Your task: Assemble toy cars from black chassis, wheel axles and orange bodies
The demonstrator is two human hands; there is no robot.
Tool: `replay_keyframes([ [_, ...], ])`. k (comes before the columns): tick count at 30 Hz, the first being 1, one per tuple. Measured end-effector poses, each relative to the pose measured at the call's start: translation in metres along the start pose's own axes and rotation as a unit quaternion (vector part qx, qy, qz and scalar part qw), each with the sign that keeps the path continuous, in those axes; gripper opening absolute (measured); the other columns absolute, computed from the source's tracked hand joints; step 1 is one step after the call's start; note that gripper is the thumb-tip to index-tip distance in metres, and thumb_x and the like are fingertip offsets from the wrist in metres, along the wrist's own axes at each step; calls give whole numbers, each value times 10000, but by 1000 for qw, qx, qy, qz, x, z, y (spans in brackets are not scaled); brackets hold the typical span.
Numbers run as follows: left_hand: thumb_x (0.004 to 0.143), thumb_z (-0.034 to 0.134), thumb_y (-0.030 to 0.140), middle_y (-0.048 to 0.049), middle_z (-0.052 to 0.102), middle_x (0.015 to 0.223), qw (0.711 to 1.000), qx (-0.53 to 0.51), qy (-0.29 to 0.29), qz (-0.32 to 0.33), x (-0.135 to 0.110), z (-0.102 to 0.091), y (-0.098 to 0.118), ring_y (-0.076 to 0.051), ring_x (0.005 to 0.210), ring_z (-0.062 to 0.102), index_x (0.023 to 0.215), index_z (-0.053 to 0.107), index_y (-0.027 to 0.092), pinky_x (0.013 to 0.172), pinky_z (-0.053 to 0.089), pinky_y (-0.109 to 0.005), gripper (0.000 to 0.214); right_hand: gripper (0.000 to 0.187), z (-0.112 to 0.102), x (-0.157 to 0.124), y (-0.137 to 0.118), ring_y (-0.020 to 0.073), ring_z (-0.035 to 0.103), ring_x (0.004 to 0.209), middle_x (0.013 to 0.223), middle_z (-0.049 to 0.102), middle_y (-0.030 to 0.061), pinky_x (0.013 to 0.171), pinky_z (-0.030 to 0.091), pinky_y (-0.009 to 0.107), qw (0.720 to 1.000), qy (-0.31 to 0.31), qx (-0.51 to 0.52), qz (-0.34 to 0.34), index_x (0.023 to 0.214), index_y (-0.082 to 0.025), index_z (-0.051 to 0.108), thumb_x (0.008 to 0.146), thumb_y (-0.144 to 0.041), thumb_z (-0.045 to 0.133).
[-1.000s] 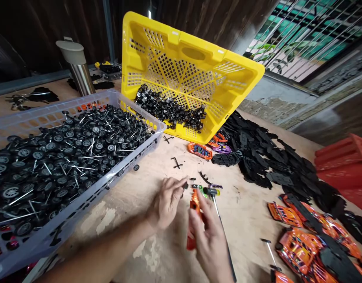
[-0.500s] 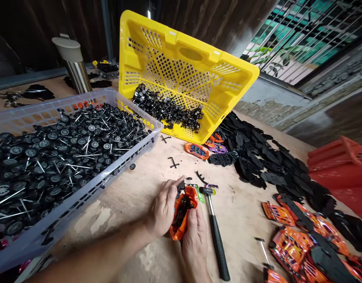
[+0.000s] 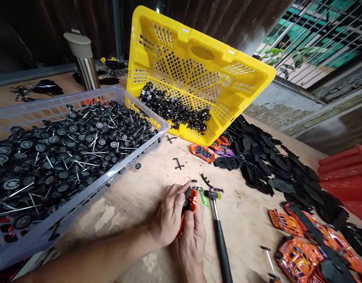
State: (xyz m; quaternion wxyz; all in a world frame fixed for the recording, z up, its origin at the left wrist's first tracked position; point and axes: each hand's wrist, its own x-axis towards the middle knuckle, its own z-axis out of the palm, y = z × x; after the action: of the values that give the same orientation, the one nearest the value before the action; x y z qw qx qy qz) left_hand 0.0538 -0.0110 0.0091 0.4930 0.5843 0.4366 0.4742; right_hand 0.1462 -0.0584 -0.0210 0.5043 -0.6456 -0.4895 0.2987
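My left hand [image 3: 169, 214] and my right hand [image 3: 192, 239] are closed together on an orange toy car body [image 3: 191, 204] near the table's front middle. Left fingers press a small black wheel part against the car's top end. A hammer [image 3: 219, 236] with a black handle lies on the table just right of my right hand, its head by a green scrap [image 3: 203, 197]. Most of the car is hidden between my palms.
A clear basket [image 3: 133, 157] full of black wheels on axles stands at the left. A tilted yellow crate [image 3: 198, 74] holds more wheels behind. Black chassis pieces [image 3: 272, 165] are piled right, orange car bodies [image 3: 304, 251] lower right, a red crate [image 3: 348, 177] far right, a steel flask [image 3: 85, 63] at back.
My right hand let go of the hammer, which now lies on the table. Both hands closed round the orange car and turned it more upright between the palms.
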Motion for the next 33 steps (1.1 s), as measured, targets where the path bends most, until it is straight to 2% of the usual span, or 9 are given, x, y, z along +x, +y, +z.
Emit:
replay_keyframes([
  [9, 1021, 191, 331, -84, 542, 1348, 997, -55, -5, -45, -3, 3, 0, -184, 1287, 463, 1370, 504, 197, 1132, 339, -350, 488, 561, -3, -1, -5, 249, 142, 1476, 1532, 367, 66, 1189, 125, 522, 999, -14, -39, 22, 1483, -217, 354, 985, -472, 321],
  [13, 991, 343, 381, -109, 497, 1319, 996, -68, -31, -50, -2, 1, 1, -202, 1272, 472, 1354, 511, 168, 1122, 352, -324, 454, 559, -4, 4, 0, 260, 284, 1431, 1524, 376, 89, 1168, 220, 498, 1000, -11, 0, 0, 1463, -208, 388, 954, -436, 436],
  [16, 947, 468, 372, -102, 544, 1196, 995, -66, -58, -55, -1, -2, 3, -214, 1170, 537, 1281, 567, 161, 1060, 408, -319, 407, 669, -4, 7, 3, 278, 338, 1401, 1535, 344, 104, 1144, 274, 496, 1000, 12, 22, 1, 1495, -215, 305, 903, -415, 546],
  [20, 946, 473, 376, -75, 637, 1033, 987, -129, -70, -67, 2, 1, 3, -205, 988, 612, 1119, 625, 152, 920, 492, -310, 321, 777, -10, 9, -4, 297, 430, 1315, 1459, 409, 142, 1107, 320, 514, 998, 52, -30, -10, 1497, -198, 286, 837, -413, 636],
  [23, 949, 465, 408, -85, 670, 1082, 980, -168, -50, -98, -1, 6, -8, -223, 1041, 618, 1121, 619, 145, 944, 487, -322, 350, 730, -20, 14, -17, 297, 439, 1292, 1367, 485, 138, 1093, 334, 519, 997, 20, -68, -22, 1471, -204, 351, 834, -425, 632],
  [26, 934, 486, 443, -96, 627, 1266, 971, -176, 17, -162, -7, 10, -23, -247, 1230, 542, 1222, 582, 164, 1033, 445, -337, 412, 593, -29, 19, -30, 270, 403, 1345, 1390, 496, 116, 1121, 321, 485, 999, -42, 9, 20, 1423, -228, 437, 885, -440, 565],
  [28, 920, 503, 457, -90, 585, 1344, 968, -156, 57, -188, -11, 9, -28, -251, 1293, 495, 1260, 565, 183, 1050, 438, -336, 441, 533, -29, 21, -34, 258, 449, 1320, 1375, 527, 112, 1102, 366, 453, 993, -49, 88, 56, 1376, -223, 496, 894, -444, 556],
  [30, 912, 513, 454, -87, 581, 1352, 977, -123, 40, -167, -12, 7, -28, -253, 1297, 494, 1262, 562, 191, 1036, 452, -332, 440, 517, -26, 20, -32, 252, 538, 1230, 1309, 581, 116, 1036, 447, 425, 986, -15, 152, 73, 1330, -209, 535, 867, -428, 604],
  [33, 917, 515, 432, -106, 631, 1260, 992, -82, -31, -86, -9, 3, -20, -259, 1238, 538, 1247, 556, 165, 1008, 467, -335, 426, 467, -22, 20, -27, 231, 615, 1103, 1196, 636, 106, 941, 514, 371, 977, 41, 202, 61, 1236, -196, 586, 818, -386, 674],
])
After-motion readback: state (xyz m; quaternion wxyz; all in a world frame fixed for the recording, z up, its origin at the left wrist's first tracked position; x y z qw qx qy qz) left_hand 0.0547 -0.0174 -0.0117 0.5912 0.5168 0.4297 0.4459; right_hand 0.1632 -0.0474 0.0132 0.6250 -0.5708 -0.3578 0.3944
